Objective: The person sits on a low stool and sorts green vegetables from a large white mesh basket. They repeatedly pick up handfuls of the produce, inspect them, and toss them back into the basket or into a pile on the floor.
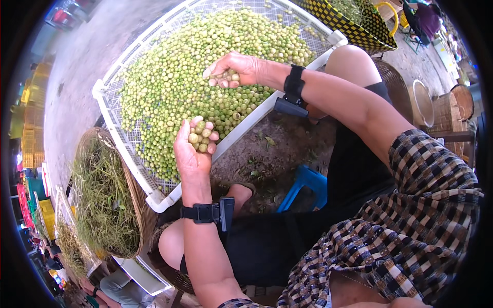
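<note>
Small round yellow-green fruits (169, 82) cover much of a white plastic mesh tray (246, 131) in front of me. My left hand (194, 148) is turned palm up over the tray's near edge, its fingers curled around several of the paler fruits (199, 136). Farther in, above the spread fruits, my right hand (237, 71) has its fingers curled around several more fruits (229, 77). Its thumb reaches out to the left. On each wrist sits a black strap (202, 213) with a dark box.
At the left, a wicker basket (134, 184) holds dry green stalks (104, 200). A black-and-yellow woven basket (346, 23) stands at upper right. Under my legs is a blue plastic stool (304, 188). Another person's arm (104, 298) shows at lower left. Yellow crates (32, 127) are stacked far left.
</note>
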`<control>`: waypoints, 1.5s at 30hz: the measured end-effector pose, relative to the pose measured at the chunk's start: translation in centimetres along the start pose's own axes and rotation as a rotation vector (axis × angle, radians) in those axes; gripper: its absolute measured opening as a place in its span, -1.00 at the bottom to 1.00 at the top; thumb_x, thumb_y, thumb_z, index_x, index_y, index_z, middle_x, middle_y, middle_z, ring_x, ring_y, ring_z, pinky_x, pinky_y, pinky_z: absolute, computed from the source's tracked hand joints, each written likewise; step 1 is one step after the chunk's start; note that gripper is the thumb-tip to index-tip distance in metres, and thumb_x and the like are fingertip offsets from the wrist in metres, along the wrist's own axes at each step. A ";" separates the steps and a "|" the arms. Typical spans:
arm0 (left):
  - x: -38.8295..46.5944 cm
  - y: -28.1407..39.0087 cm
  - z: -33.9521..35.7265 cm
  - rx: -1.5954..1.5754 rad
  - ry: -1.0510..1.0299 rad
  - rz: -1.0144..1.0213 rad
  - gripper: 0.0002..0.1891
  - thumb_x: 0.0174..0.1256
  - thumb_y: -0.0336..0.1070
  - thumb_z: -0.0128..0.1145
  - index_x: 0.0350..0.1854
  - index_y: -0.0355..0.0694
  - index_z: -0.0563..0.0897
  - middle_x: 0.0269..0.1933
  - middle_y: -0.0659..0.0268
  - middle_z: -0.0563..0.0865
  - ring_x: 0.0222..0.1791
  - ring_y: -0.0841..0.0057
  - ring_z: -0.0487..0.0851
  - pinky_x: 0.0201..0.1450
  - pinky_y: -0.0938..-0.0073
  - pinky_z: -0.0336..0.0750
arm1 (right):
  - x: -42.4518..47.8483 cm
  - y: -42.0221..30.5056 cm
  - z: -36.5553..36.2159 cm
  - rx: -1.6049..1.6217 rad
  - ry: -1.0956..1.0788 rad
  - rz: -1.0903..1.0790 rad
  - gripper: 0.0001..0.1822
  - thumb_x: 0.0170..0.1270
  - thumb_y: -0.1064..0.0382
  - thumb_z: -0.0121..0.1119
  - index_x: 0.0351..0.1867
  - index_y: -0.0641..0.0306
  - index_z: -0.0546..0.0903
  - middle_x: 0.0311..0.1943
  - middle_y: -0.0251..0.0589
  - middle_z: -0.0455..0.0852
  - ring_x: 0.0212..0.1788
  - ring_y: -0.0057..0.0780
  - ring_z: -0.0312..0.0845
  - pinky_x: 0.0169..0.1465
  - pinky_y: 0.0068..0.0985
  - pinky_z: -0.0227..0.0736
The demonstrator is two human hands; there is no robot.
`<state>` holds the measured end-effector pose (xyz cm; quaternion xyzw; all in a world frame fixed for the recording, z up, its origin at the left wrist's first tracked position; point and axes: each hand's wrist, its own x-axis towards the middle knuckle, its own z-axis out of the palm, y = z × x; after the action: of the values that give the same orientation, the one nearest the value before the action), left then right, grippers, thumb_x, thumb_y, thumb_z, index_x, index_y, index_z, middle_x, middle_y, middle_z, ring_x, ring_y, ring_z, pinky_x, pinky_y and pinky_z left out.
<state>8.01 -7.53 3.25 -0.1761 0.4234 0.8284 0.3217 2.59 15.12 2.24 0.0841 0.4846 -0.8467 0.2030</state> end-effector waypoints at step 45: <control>-30.2 4.7 -14.8 0.550 0.719 0.799 -0.63 0.29 -0.32 -0.03 0.06 -0.45 0.37 -0.13 0.12 0.59 -0.24 0.41 0.62 -0.30 0.54 0.56 | -2.2 5.2 3.4 -2.070 0.164 -0.177 -0.80 0.00 0.27 0.05 -0.44 0.35 0.61 -0.43 -0.14 0.65 -0.37 -0.30 0.57 -0.41 -0.33 0.47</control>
<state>27.20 -33.24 14.49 -0.1830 0.7378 0.6337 -0.1439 6.91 10.50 0.65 -0.1095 0.9906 -0.0205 0.0795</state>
